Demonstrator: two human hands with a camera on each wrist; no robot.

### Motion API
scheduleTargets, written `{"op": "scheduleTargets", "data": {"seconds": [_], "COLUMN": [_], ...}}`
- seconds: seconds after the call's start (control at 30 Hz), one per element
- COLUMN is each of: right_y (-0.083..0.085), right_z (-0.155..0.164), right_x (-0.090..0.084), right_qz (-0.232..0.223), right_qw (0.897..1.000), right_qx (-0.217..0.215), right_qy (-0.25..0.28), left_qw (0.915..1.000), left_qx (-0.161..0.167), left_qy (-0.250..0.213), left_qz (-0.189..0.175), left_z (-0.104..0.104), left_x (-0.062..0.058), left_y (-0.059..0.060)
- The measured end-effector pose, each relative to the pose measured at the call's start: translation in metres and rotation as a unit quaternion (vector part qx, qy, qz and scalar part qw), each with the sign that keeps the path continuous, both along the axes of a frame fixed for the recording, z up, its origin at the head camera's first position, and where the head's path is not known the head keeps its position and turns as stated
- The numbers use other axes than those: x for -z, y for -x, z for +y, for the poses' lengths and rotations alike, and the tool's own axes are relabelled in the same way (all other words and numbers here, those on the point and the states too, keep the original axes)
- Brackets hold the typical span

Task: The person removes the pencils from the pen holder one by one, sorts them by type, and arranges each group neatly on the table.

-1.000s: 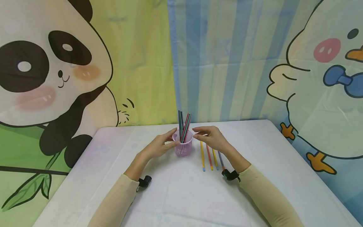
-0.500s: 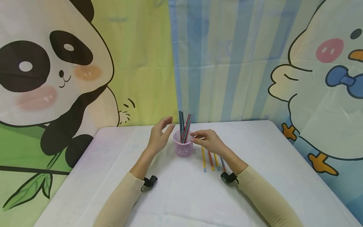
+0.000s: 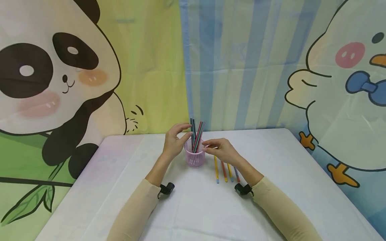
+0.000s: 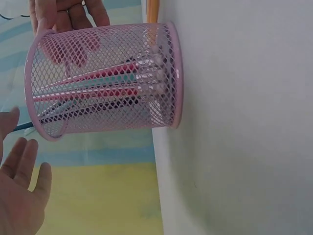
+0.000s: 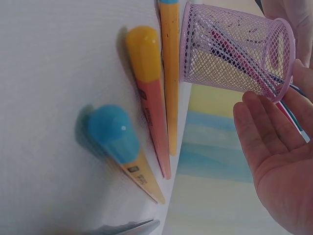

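Left hand (image 3: 173,142) seemingly touches pencils (image 3: 196,134) in cup (image 3: 194,157)

White surface (image 3: 295,174) covered with a cloth, faint creases visible, far corners rounded. Behind it hangs a printed cartoon backdrop (image 3: 156,67): panda (image 3: 51,80) with bamboo leaves on yellow-green ground at left, blue and pale yellow vertical stripes (image 3: 235,63) at centre, white duck with a blue bow tie (image 3: 340,100) at right. Lighting even and diffuse, shadows soft. Floor not visible.
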State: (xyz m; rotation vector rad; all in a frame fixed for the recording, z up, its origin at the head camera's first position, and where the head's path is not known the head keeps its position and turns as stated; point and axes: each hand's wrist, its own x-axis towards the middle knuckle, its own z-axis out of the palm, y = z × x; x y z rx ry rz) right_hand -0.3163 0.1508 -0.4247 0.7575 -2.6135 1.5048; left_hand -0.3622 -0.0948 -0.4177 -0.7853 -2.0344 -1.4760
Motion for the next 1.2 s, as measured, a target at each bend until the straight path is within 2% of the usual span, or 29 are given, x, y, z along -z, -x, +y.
{"op": "scheduleTargets", "data": {"seconds": [0.2, 0.43, 0.77, 1.07, 1.2], "right_y": [0.001, 0.003, 0.0, -0.024, -0.027], "right_z": [0.0, -0.001, -0.003, -0.009, -0.008], "right_x": [0.001, 0.001, 0.002, -0.028, -0.031], "right_qz": [0.003, 0.006, -0.011, -0.005, 0.001], "right_qw": [1.0, 1.0, 1.0, 1.0, 1.0], "right_qx": [-0.005, 0.0, 0.005, -0.011, -0.012], "right_qy": [0.003, -0.001, 0.0, -0.007, -0.005], "left_qw": [0.9998, 0.9993, 0.9997, 0.9994, 0.9994], "left_qx": [0.005, -0.003, -0.019, -0.01, -0.018], "left_qy": [-0.018, -0.036, -0.013, -0.03, -0.026], "left_qz": [-0.002, 0.003, 0.012, 0.012, 0.014], "left_z": [0.008, 0.011, 0.017, 0.019, 0.02], "left_x": [-0.001, 0.005, 0.011, 0.013, 0.013], "left_y": [0.004, 0.005, 0.002, 0.002, 0.002]}}
